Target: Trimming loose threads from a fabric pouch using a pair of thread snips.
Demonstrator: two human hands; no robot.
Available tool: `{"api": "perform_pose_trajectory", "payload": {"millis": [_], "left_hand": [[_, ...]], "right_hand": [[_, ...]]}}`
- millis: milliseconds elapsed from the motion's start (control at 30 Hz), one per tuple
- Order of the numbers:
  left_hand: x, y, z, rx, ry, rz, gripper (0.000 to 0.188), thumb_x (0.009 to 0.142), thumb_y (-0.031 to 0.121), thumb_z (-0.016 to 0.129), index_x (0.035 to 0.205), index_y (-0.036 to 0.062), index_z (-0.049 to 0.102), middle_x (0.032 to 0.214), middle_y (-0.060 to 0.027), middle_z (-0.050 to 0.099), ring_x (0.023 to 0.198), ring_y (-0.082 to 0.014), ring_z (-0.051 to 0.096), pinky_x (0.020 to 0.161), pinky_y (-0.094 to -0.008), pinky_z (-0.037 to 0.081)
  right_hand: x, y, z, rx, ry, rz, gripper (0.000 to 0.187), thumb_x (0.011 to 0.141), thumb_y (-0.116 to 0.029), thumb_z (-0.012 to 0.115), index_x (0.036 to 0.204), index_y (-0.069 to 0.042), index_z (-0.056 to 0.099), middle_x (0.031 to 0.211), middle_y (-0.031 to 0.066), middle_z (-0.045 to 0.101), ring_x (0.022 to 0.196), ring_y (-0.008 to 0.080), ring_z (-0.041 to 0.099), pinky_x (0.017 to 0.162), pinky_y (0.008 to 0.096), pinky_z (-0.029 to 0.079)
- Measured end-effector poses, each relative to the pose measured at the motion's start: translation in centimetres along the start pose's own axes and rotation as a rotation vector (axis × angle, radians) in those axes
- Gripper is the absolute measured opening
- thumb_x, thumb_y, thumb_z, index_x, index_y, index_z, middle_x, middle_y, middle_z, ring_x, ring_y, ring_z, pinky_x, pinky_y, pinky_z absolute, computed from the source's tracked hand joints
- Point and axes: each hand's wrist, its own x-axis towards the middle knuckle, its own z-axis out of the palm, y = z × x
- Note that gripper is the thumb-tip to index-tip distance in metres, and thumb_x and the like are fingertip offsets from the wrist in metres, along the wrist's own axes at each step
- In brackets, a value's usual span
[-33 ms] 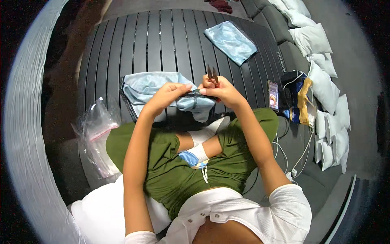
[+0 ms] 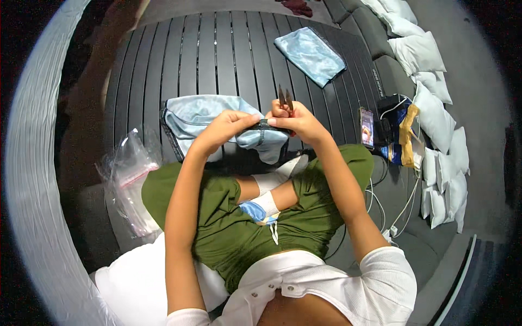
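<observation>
A light blue mottled cloth [image 2: 212,106] with dark edging lies bunched on the near side of the slatted table. My left hand [image 2: 228,126] is closed, pinching the cloth's dark edge between thumb and fingers. Close beside it, my right hand [image 2: 296,122] pinches the same edge. Small dark thread snips [image 2: 285,98] are also held in my right hand, their two pointed blades up and apart. A part of the cloth hangs down below both hands. Curled fingers hide the snips' handle.
Farther right on the dark slatted table [image 2: 187,60] lies a folded light blue cloth [image 2: 311,56]. Clear plastic bags [image 2: 136,185] are at my left. A lit phone [image 2: 366,127], cables [image 2: 405,217] and a blue-and-yellow packet [image 2: 408,136] sit right; white pillow-like packs [image 2: 435,114] line the sofa.
</observation>
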Motion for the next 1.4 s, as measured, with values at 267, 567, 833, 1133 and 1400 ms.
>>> {"api": "perform_pose_trajectory", "payload": {"millis": [267, 567, 833, 1133, 1400], "left_hand": [[0.1, -0.5, 0.1, -0.064, 0.058, 0.046, 0.026, 0.084, 0.028, 0.058, 0.083, 0.0027, 0.065, 0.072, 0.0043, 0.057, 0.064, -0.0024, 0.046, 0.057, -0.0198, 0.037], [2.8, 13.0, 2.2, 0.426, 0.094, 0.404, 0.035, 0.078, 0.041, 0.062, 0.071, 0.0075, 0.066, 0.051, 0.0072, 0.038, 0.046, -0.0035, 0.031, 0.040, -0.0228, 0.023], [1.9, 29.3, 7.0, 0.360, 0.221, 0.857, 0.023, 0.083, 0.018, 0.052, 0.065, 0.0047, 0.057, 0.058, -0.0008, 0.051, 0.048, -0.0085, 0.044, 0.044, -0.0233, 0.032], [-2.8, 27.9, -2.7, 0.753, 0.745, 1.070, 0.039, 0.080, 0.038, 0.059, 0.081, -0.0001, 0.063, 0.061, -0.0049, 0.055, 0.051, -0.0131, 0.049, 0.050, -0.0283, 0.040], [-2.4, -0.9, -12.9, 0.205, 0.808, 0.032, 0.029, 0.082, 0.033, 0.059, 0.073, 0.0053, 0.061, 0.060, 0.0001, 0.055, 0.050, -0.0081, 0.051, 0.046, -0.0209, 0.041]], "right_hand": [[0.2, 0.9, -0.8, -0.051, 0.049, 0.038, 0.035, 0.074, -0.011, 0.067, 0.068, -0.014, 0.033, 0.067, -0.0066, 0.042, 0.062, 0.0018, 0.038, 0.054, 0.0192, 0.031], [-3.3, -3.3, -6.1, -0.408, 0.291, -0.168, 0.038, 0.062, -0.015, 0.074, 0.076, -0.014, 0.039, 0.071, -0.0075, 0.035, 0.064, 0.0039, 0.034, 0.057, 0.0196, 0.030], [-5.2, -11.3, -9.6, -0.054, 0.878, -0.635, 0.031, 0.086, -0.034, 0.054, 0.092, -0.004, 0.058, 0.102, 0.0125, 0.060, 0.090, 0.0206, 0.058, 0.075, 0.0313, 0.046], [-10.1, -3.3, -7.0, -0.287, 0.991, -0.548, 0.031, 0.090, -0.032, 0.047, 0.097, -0.001, 0.052, 0.103, 0.0117, 0.058, 0.090, 0.0165, 0.057, 0.077, 0.0282, 0.044], [-10.3, 0.4, -13.0, -0.437, 1.007, 0.123, 0.038, 0.084, -0.041, 0.054, 0.086, -0.004, 0.045, 0.069, 0.0078, 0.057, 0.048, 0.0141, 0.055, 0.040, 0.0248, 0.044]]}}
